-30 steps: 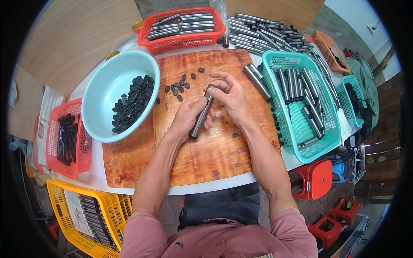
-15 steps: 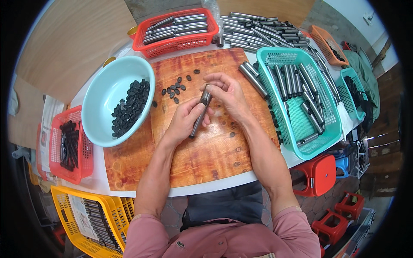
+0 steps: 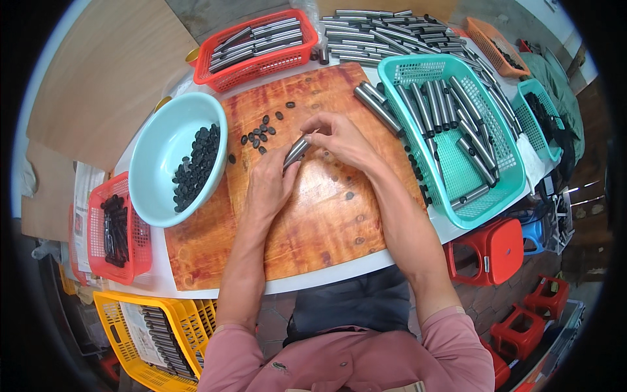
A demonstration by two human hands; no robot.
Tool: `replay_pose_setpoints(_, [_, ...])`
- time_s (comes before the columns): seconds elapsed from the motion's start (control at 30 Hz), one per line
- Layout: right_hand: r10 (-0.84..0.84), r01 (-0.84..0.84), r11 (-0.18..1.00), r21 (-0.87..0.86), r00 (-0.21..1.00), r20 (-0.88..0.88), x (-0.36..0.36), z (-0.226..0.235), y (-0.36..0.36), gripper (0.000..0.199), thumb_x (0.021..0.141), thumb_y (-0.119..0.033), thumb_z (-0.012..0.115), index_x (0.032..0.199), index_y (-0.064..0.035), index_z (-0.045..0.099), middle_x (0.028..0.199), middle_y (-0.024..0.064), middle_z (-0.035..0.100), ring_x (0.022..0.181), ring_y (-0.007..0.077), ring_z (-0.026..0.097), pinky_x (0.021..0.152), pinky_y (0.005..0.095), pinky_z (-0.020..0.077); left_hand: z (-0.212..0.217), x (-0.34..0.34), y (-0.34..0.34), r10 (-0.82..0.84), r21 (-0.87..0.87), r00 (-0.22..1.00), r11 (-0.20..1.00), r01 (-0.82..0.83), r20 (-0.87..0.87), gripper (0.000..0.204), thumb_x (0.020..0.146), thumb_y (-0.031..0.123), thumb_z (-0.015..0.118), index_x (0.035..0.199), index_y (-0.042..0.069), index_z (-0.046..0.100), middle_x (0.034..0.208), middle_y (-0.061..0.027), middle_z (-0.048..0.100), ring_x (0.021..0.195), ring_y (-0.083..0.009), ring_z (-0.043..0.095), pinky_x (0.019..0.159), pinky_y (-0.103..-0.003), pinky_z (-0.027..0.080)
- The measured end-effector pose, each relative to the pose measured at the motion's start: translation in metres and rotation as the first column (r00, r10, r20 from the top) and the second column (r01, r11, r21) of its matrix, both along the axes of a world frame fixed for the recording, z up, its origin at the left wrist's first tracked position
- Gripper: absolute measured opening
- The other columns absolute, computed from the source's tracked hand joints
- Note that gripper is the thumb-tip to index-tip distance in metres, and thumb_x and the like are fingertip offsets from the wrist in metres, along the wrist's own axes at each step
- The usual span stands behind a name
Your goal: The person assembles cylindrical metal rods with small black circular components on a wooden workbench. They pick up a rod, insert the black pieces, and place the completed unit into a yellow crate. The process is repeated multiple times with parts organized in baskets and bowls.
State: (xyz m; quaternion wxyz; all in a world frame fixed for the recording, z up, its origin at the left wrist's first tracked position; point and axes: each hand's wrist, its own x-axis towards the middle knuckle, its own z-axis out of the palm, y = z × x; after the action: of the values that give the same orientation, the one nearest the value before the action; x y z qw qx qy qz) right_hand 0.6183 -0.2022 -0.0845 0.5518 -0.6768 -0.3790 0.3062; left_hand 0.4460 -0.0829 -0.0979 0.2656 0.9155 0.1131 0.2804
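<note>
both hands, left hand (image 3: 269, 186) and right hand (image 3: 343, 138), clamp a smooth grey metal tube (image 3: 295, 152) above the glossy wooden board (image 3: 326, 215); small black caps (image 3: 260, 132) lie nearby.

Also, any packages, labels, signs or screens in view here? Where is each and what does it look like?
Printed paper sheet: lying in the yellow basket at lower left, rectangular, white with dark print.
Paper sheets: left table edge, partly under the red basket, white with faint print.
No screens or signs show.
</note>
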Motion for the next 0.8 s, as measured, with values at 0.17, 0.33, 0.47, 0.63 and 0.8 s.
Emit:
replay_pose_setpoints(0.17, [0.034,-0.035,0.999,0.018,0.999,0.01,0.008,-0.018,0.0,0.029,0.087,-0.003,0.065,0.116,0.004,0.067,0.106,0.0159,0.073,0.097,0.0237,0.069,0.084,0.0357,0.0543,0.0,0.005,-0.005,0.024,0.123,0.999,0.992,-0.02,-0.033,0.031,0.083,0.007,0.074,0.113,0.002,0.068,0.096,-0.0195,0.069,0.09,-0.0387,0.067,0.079,-0.046,0.052])
replay_pose_setpoints(0.33, [0.106,-0.106,0.994,0.015,0.994,0.009,0.015,-0.025,0.001,0.033,0.082,0.004,0.063,0.115,0.0046,0.065,0.106,0.0168,0.072,0.098,0.0236,0.069,0.083,0.0351,0.0549,-0.001,0.008,-0.009,0.026,0.098,0.998,0.995,-0.02,-0.054,0.031,0.082,0.004,0.074,0.112,0.001,0.067,0.096,-0.0196,0.066,0.09,-0.0391,0.063,0.08,-0.047,0.05])
replay_pose_setpoints(0.47, [0.131,-0.132,0.989,0.067,0.991,0.029,0.018,-0.028,0.0,0.033,0.082,0.011,0.061,0.114,0.0035,0.063,0.103,0.011,0.068,0.09,0.0175,0.065,0.075,0.0304,0.0525,0.001,0.007,-0.011,0.011,0.094,0.998,0.996,-0.005,-0.062,0.031,0.083,0.005,0.074,0.113,0.0,0.067,0.095,-0.0194,0.064,0.09,-0.0392,0.062,0.08,-0.047,0.05])
replay_pose_setpoints(0.63, [0.159,-0.16,0.986,0.041,0.987,0.028,0.02,-0.026,-0.003,0.039,0.079,0.01,0.064,0.118,0.0031,0.062,0.107,0.0117,0.067,0.095,0.0187,0.065,0.081,0.0308,0.0529,0.0,0.005,-0.007,0.014,0.068,0.999,0.998,-0.01,-0.05,0.029,0.087,0.008,0.074,0.115,0.001,0.069,0.093,-0.0175,0.064,0.085,-0.0344,0.063,0.076,-0.042,0.05])
replay_pose_setpoints(0.8, [0.181,-0.182,0.983,0.014,0.983,0.021,0.021,-0.025,-0.001,0.038,0.081,0.004,0.066,0.118,0.0031,0.062,0.105,0.0122,0.069,0.096,0.0194,0.066,0.084,0.032,0.053,0.009,0.002,-0.012,0.031,0.03,0.993,0.999,-0.028,-0.111,0.028,0.086,0.01,0.075,0.112,0.002,0.07,0.093,-0.0179,0.064,0.087,-0.0371,0.063,0.078,-0.046,0.05])
